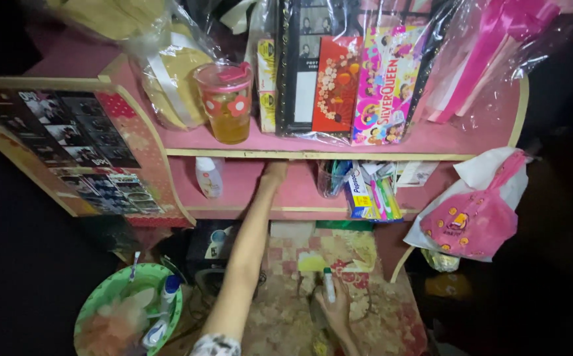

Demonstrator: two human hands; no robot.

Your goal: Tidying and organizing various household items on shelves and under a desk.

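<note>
Dim room, pink shelf unit (431,142) against wall, patterned mat (286,316) below. Left hand (274,173) extended into lower shelf beneath upper board, fingers hidden, grip cannot be determined. Right hand (334,308) low over mat, fingers closed around small white tube (329,285) with green cap, held upright.

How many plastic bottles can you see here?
3: a white bottle on the lower pink shelf left of the left hand, a blue-capped bottle in the green bowl, and a small bottle in the right hand. Clutter may hide more.
</note>
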